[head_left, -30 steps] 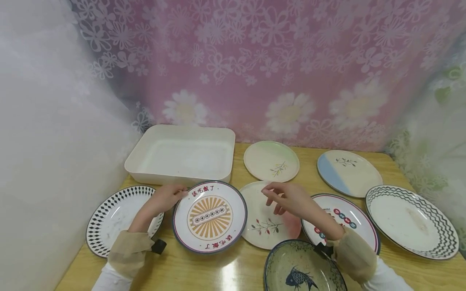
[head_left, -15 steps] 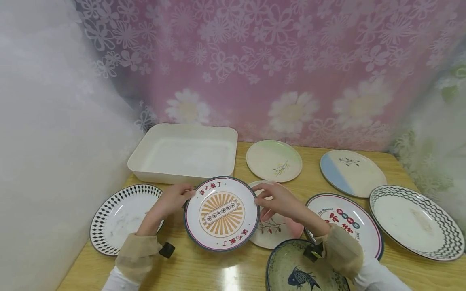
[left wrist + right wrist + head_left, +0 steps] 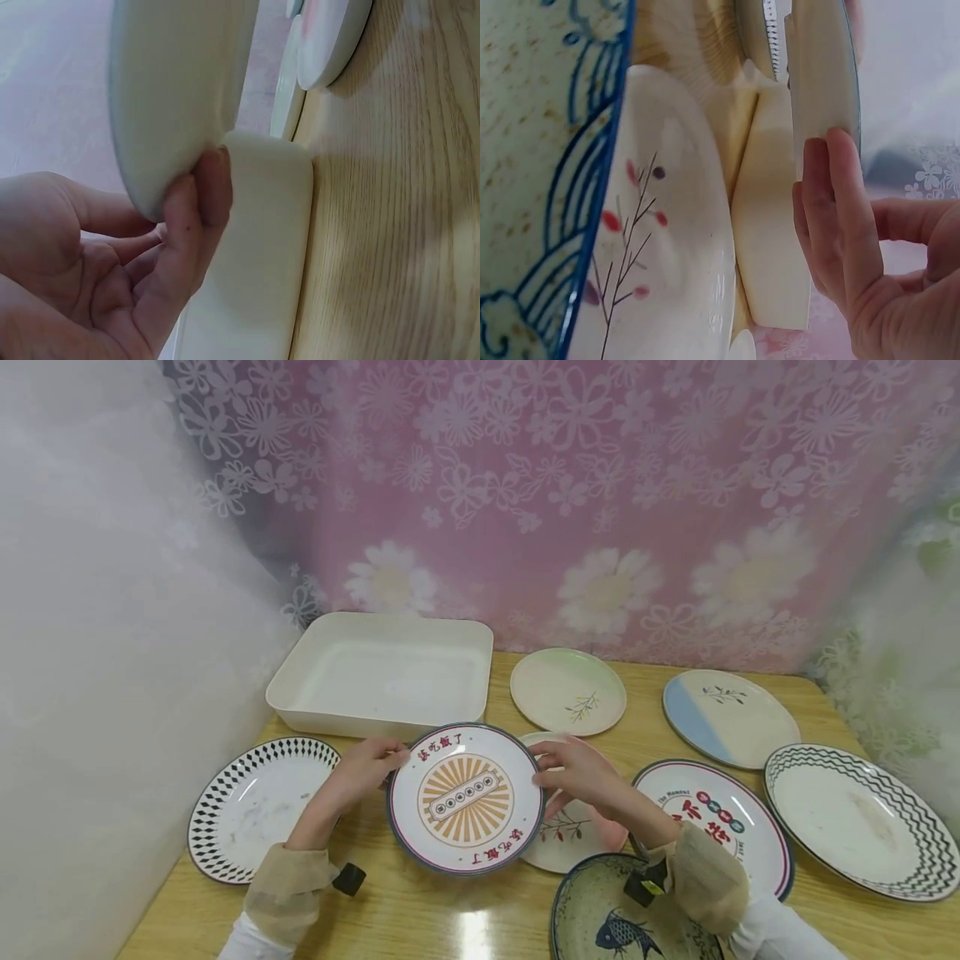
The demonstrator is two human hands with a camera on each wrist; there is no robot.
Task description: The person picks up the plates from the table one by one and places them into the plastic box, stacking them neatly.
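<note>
A round white plate (image 3: 467, 802) with a dark blue rim, an orange sunburst and red characters is held above the table, tilted. My left hand (image 3: 365, 770) pinches its left rim; in the left wrist view the fingers lie on the pale underside (image 3: 180, 82) and the thumb is on the other side. My right hand (image 3: 577, 774) grips the right rim, its fingers (image 3: 844, 195) against the underside in the right wrist view. Behind the right hand, partly covered, lies a plate with a red-berry twig (image 3: 566, 843). A fish-patterned dish (image 3: 622, 902) sits below the right wrist.
A white rectangular bin (image 3: 382, 685) stands behind the held plate. A diamond-rimmed plate (image 3: 255, 802) is at left. A green-edged plate (image 3: 567, 685), a blue-and-cream plate (image 3: 742, 718), a red-lettered plate (image 3: 757, 843) and a zigzag-rimmed dish (image 3: 862, 818) occupy the back and right.
The right hand, holding nothing a second ago, has come left and taken hold of the plate's right rim. The plate has shifted slightly to the right, the left hand staying on its left rim.
</note>
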